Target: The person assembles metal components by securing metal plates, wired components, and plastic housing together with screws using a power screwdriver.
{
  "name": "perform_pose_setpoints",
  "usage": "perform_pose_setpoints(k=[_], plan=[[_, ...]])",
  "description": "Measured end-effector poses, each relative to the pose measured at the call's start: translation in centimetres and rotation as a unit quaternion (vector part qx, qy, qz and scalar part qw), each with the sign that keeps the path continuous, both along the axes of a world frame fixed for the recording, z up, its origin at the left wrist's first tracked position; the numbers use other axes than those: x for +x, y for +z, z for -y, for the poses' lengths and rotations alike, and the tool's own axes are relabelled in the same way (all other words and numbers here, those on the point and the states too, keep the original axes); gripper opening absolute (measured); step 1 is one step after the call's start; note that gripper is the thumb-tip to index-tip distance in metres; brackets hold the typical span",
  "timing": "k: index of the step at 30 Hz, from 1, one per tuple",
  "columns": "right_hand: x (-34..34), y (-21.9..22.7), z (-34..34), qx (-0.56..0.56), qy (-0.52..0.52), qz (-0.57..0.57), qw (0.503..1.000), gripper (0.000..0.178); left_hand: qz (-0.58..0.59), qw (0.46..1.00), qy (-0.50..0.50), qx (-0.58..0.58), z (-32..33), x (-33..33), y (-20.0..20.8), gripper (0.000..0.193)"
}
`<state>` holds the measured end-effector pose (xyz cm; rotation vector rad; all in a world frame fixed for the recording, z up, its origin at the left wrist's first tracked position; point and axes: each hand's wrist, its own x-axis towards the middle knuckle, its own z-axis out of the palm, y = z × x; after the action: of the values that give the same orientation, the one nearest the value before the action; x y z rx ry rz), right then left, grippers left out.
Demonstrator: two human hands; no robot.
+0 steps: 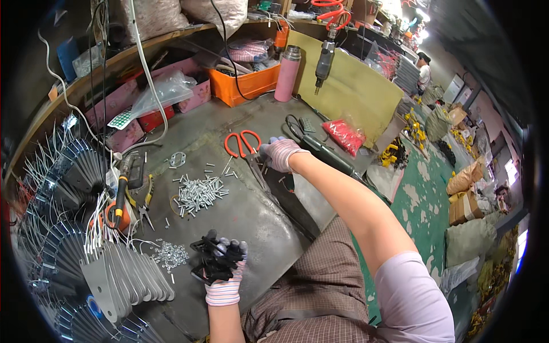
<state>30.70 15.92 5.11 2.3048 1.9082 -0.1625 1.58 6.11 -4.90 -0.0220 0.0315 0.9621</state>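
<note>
My left hand (226,280), in a striped knit glove, is closed around a bunch of black plastic parts (215,260) above the near part of the table. Further off, my right hand (280,154), gloved alike, is bent down beside the orange-handled scissors (242,143). Its fingers are bunched together, and whatever they hold is hidden beneath the hand. Dark pieces lie just below it on the table. A pile of small metal screws (200,193) lies left of the scissors. Small nuts (170,255) are heaped left of my left hand.
Grey metal plates with white wires (126,280) crowd the left side. Pliers (145,212) and a soldering iron (121,194) lie near them. A power screwdriver (325,63) hangs above the table. An orange bin (243,86), a pink flask (287,74) and a red packet (345,136) stand behind.
</note>
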Motion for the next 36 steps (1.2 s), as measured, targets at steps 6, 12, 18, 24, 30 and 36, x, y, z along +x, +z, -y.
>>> perform_pose_setpoints(k=[6,12,18,24,30,36], plan=[[1.3,1.3,1.1,-0.032,0.097,0.038,0.994,0.034,-0.067,0.995,0.023,-0.071,-0.4,-1.0,0.2,0.037],[1.5,0.6,0.3,-0.007,0.109,-0.004,0.994,0.038,-0.090,0.994,0.001,-0.063,-0.5,-0.7,1.2,0.023],[3.4,0.4,-0.4,-0.028,0.163,0.052,0.985,0.032,-0.119,0.993,-0.010,-0.014,-0.3,-0.4,0.2,0.012],[7.9,7.2,10.7,0.021,0.098,-0.241,0.965,0.029,-0.121,0.993,-0.005,-0.009,-0.1,-1.0,1.4,0.024],[11.3,8.7,21.6,-0.185,0.026,-0.248,0.950,0.042,-0.125,0.992,-0.010,0.034,-0.5,-0.4,1.3,0.035],[0.9,3.7,10.6,0.036,0.040,-0.260,0.964,0.047,-0.100,0.994,-0.037,0.009,-0.9,-1.0,0.4,0.036]])
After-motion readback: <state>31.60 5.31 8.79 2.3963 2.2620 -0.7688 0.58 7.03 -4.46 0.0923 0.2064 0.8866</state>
